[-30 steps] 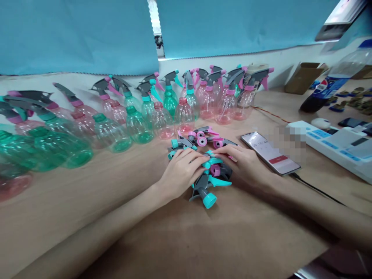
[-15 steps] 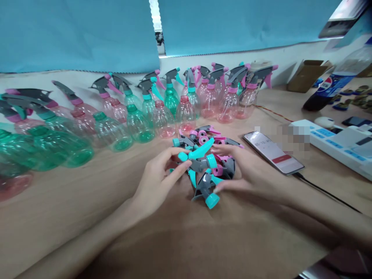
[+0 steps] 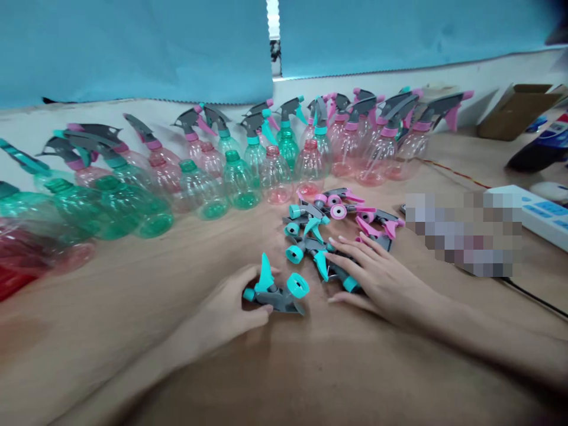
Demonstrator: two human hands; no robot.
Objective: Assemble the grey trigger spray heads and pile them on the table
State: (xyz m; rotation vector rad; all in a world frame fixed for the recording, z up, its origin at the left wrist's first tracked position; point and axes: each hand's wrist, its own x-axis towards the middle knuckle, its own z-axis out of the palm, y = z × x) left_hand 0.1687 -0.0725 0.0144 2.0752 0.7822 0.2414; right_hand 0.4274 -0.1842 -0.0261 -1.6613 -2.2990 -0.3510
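My left hand (image 3: pixel 239 305) is closed on a grey and teal trigger spray head (image 3: pixel 279 299), low over the table with its round teal collar facing up and to the right. To the right, my right hand (image 3: pixel 373 275) lies with fingers spread over the near side of a loose pile of spray heads. Under its fingers is another teal-collared spray head (image 3: pixel 339 277), partly hidden. Several grey and teal spray heads (image 3: pixel 306 245) lie just left of those fingers. Behind them are grey and pink ones (image 3: pixel 338 211).
Clear green bottles (image 3: pixel 242 186) and pink bottles (image 3: pixel 310 168) stand in rows along the back, some topped with spray heads. A blurred-out phone (image 3: pixel 461 236) with a black cable lies right. Beyond it are a white power strip (image 3: pixel 528 216), a cardboard box (image 3: pixel 515 112) and a dark drink bottle (image 3: pixel 539 148).
My left hand has moved down and away from the pile with a teal spray head. The right hand has flattened over the pile, where the heads now lie more spread out. The view has swung left.
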